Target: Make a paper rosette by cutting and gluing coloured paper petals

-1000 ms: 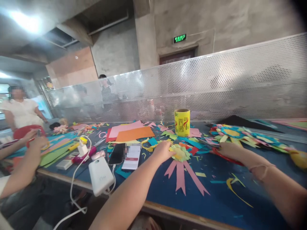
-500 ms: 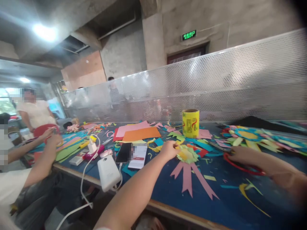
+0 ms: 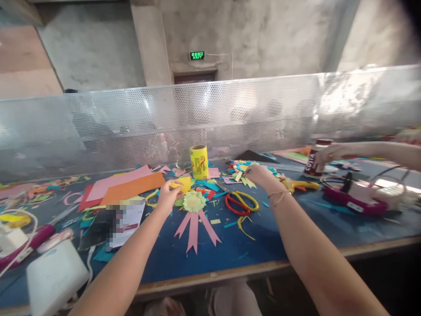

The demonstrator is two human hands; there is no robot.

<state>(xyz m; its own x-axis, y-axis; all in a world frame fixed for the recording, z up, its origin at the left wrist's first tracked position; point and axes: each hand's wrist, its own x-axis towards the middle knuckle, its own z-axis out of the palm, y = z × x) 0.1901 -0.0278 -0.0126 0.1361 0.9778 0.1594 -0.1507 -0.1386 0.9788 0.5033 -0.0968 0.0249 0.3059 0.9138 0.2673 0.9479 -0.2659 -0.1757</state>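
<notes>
My left hand (image 3: pixel 168 194) is closed in a pinch on a small yellow paper piece (image 3: pixel 184 183), just up and left of a green and yellow paper rosette (image 3: pixel 194 202) with pink ribbon tails that lies flat on the blue table (image 3: pixel 289 232). My right hand (image 3: pixel 260 175) reaches further back, its fingers bent down onto a pile of colourful paper flowers (image 3: pixel 241 168). What those fingers pinch is hidden. Red and yellow scissors (image 3: pixel 240 202) lie on the table between my two arms, untouched.
A yellow roll (image 3: pixel 199 161) stands behind the rosette. Orange and pink sheets (image 3: pixel 131 188) lie at the left, with a white power bank (image 3: pixel 54 277) at the near left. At the right, another person's hand (image 3: pixel 330 153) holds a bottle (image 3: pixel 312 161), beside a yellow glue gun (image 3: pixel 300 185). A perforated metal screen (image 3: pixel 230 114) closes the back.
The view has swung to the right. My right hand has let go of the scissors and moved back to the flower pile. My left hand has lifted off the rosette holding a yellow piece.
</notes>
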